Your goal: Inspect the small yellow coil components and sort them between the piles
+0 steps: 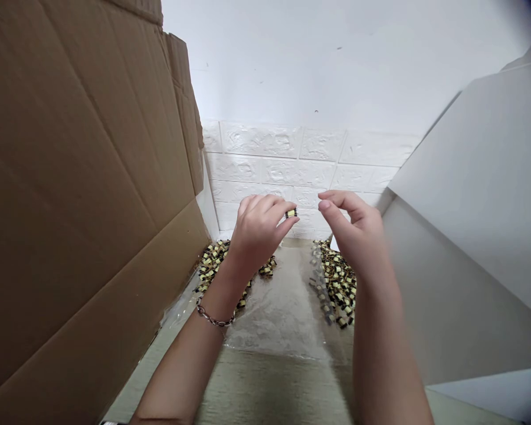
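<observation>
My left hand (259, 227) is raised above the table, fingers curled, pinching a small yellow-and-black part (291, 213) between thumb and fingertips. A chain bracelet (213, 319) circles that wrist. My right hand (354, 230) hovers just right of it, fingers bent and slightly apart, holding nothing I can see. Below the hands lie two heaps of the same small parts on a clear plastic sheet (278, 307): a left heap (212, 262) and a right heap (338, 283).
A large brown cardboard panel (79, 195) stands along the left. A grey-white board (478, 224) leans on the right. A white brick-pattern wall (292, 165) closes off the back. The tabletop (269, 389) runs toward me.
</observation>
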Tool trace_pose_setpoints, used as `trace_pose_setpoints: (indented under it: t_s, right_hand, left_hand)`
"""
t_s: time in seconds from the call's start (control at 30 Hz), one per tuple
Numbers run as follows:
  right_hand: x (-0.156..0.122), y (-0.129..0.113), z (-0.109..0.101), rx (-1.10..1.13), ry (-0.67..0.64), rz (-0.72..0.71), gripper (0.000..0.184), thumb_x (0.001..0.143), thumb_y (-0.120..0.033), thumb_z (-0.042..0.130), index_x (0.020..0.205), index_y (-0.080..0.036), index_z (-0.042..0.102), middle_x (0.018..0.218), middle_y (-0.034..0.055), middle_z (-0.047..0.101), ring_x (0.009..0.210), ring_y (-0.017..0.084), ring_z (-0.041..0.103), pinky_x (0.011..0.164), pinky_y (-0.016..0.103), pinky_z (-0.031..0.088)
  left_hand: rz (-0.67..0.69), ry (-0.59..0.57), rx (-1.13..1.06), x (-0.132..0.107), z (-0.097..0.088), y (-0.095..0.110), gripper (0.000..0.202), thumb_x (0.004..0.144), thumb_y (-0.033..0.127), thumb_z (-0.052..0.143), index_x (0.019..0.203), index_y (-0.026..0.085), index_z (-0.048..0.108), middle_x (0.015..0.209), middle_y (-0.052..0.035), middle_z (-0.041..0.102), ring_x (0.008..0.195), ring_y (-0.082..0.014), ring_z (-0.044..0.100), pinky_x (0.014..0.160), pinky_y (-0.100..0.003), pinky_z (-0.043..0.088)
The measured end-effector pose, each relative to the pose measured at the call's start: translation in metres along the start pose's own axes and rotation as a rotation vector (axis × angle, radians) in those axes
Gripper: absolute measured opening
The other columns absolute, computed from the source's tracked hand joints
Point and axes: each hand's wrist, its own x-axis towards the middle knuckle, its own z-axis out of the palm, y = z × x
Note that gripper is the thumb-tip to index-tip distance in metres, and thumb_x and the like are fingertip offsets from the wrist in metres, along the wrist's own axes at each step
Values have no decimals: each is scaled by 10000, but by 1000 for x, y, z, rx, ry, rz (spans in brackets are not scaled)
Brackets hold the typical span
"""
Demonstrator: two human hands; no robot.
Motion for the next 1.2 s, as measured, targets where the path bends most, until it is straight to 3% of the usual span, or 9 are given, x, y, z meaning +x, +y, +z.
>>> trace_pose_setpoints:
  t_s: [0.2,0.47,0.83,1.2]
  right_hand:
    - [-1,-2,9,-130,55,-69,171,725,-348,564,641,-207,611,864,21,613,851,165,560,789,310,402]
    - [0,4,14,-105,71,47,157,708,-323,576,640,-197,642,818,17,639,824,163,580,788,313,411]
    - [2,11,14,155,-35,205,160,693,-335,592,681,-196,671,789,5,660,824,172,585,779,320,419]
    - [6,17,16,414,-59,332,130,647,-323,649,687,-204,678,728,-20,666,785,149,577,758,286,411]
  left_hand:
    - [20,7,83,-1,0,0,177,803,337,476,892,212,564,835,-1,598,796,-145,499,793,-312,329]
    - [62,42,112,-1,2,-1,161,793,328,494,882,210,560,817,5,595,772,-138,494,794,-308,331]
    - [79,51,108,-1,4,-1,160,789,321,502,876,204,567,809,-4,596,767,-144,497,777,-310,331]
    - [21,22,12,-2,5,0,173,793,333,494,888,209,568,829,0,598,802,-139,507,776,-300,337]
